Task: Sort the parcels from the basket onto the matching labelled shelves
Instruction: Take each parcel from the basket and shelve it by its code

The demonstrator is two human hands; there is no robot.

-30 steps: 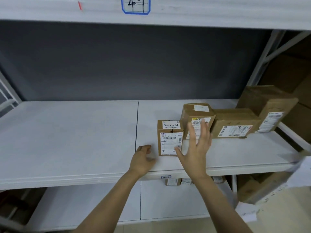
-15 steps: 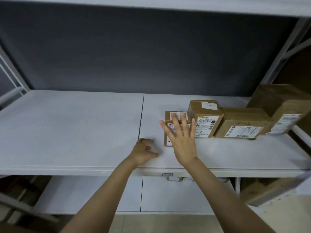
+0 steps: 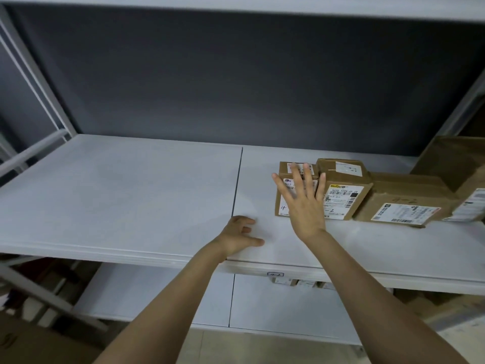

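Parcels are seen, in the head view, in a row at the right of the middle shelf (image 3: 118,195). A small parcel (image 3: 281,191) is set just beside a second parcel (image 3: 343,190), with a flat parcel (image 3: 404,203) beyond. The right hand (image 3: 301,203) is held flat across the small parcel's front, fingers straight and spread; contact cannot be confirmed. The left hand (image 3: 240,236) is rested on the shelf near its front edge, fingers loosely curled and nothing held. Placement is judged all but finished. Next, another parcel must be fetched from the basket, which is not in view.
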